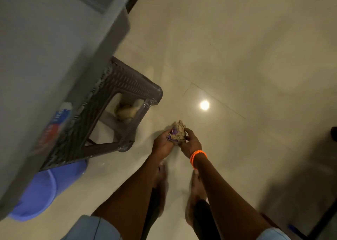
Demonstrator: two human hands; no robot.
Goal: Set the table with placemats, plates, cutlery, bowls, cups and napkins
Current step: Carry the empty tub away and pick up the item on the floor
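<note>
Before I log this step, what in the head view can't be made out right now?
- Crumpled wad: brownish paper with purple bits; the left hand and right hand cover its lower half, so what it is stays unclear.
- Pale lump under the stool: dim and framed by the legs.
- Printed label on the grey bin: motion-blurred, unreadable.
- Blue basin: partly hidden by the bin.
- No dining table in frame.

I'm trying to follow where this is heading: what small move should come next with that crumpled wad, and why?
Probably carry the crumpled paper wad toward a bin. Both the left hand and right hand clasp it over bare floor, and no tableware is in view.
</note>
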